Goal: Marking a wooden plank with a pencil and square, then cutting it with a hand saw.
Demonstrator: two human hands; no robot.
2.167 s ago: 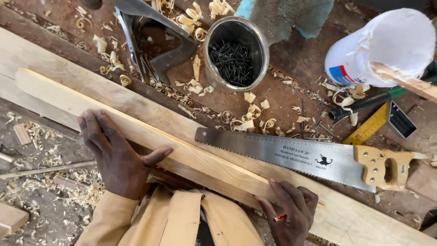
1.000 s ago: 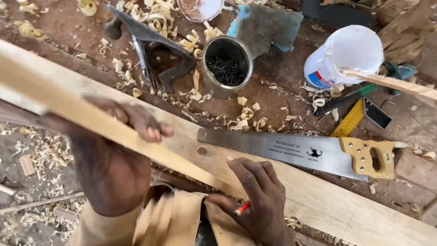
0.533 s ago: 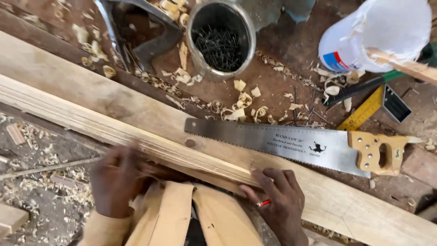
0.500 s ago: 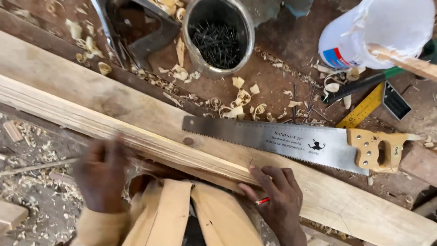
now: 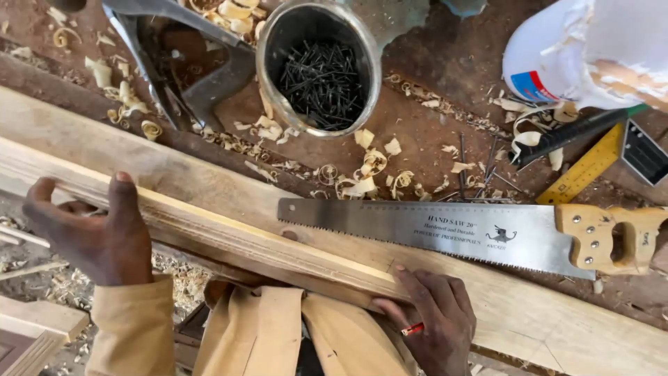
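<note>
A long narrow wooden strip (image 5: 229,233) lies on edge along the near side of a wide plank (image 5: 529,320). My left hand (image 5: 97,233) grips the strip near its left part, thumb over its top. My right hand (image 5: 431,317) presses on the strip's right end and also holds a red pencil (image 5: 412,329) between its fingers. A hand saw (image 5: 459,233) with a wooden handle (image 5: 612,240) lies flat on the plank just beyond my right hand.
A metal tin full of dark nails (image 5: 320,66) stands at the top middle, beside a metal tool (image 5: 181,59). A white plastic container (image 5: 591,49) and a yellow square ruler (image 5: 591,163) sit at the top right. Wood shavings (image 5: 369,170) and loose nails (image 5: 480,170) litter the bench.
The strip was lifted and turned from flat onto its edge, then set back along the plank. My left hand has slid left along it; my right hand stays at its right end.
</note>
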